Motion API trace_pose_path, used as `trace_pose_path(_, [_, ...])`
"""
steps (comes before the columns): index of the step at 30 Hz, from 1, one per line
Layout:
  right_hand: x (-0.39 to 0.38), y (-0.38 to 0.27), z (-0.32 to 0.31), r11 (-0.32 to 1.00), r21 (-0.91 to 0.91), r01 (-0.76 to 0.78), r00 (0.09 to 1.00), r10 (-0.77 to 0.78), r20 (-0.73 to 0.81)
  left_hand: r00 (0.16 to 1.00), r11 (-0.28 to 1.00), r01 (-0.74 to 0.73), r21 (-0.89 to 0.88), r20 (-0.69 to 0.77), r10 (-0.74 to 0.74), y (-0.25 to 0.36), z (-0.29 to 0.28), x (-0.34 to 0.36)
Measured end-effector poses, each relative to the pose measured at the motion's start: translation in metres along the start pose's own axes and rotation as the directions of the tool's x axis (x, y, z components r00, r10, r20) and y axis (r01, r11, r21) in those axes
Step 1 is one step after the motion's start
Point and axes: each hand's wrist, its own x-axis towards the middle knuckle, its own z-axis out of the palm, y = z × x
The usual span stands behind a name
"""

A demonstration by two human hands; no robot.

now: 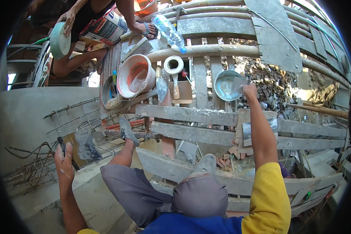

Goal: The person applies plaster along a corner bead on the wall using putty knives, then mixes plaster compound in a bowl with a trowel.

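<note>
1. Head view, right side: the right hand [249,91] grips a flat scraper [238,83], its blade over the round metal bowl [223,93], which is smeared with pale residue and sits on wooden planks [201,84].
2. Head view, left side: the left hand [65,160] is closed around a dark, narrow tool [75,165], near bent rebar [37,162]; the grip is partly hidden.
3. Head view, centre: a stained bucket [123,80] stands left of a pointed trowel [162,89].
4. Head view, top: a co-worker's hand [69,20] touches a round pale-green basin [60,43]; a plastic bottle [168,33] lies nearby.
</note>
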Motion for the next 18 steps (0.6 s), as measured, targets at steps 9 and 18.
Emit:
trace_pose_path(9, [0.040, 0.047, 0.033, 0.920, -0.280, 0.276, 0.961, -0.265, 0.077, 0.972, 0.971, -0.212, 0.111, 0.130, 0.197, 0.057, 0.019, -0.011])
trace_pose_path(18, [-0.014, -0.020, -0.018, 0.994, -0.002, 0.105, 0.975, -0.104, -0.197, 0.808, 0.890, -0.456, 0.007, 0.422, 0.411, 0.040, 0.196, 0.049])
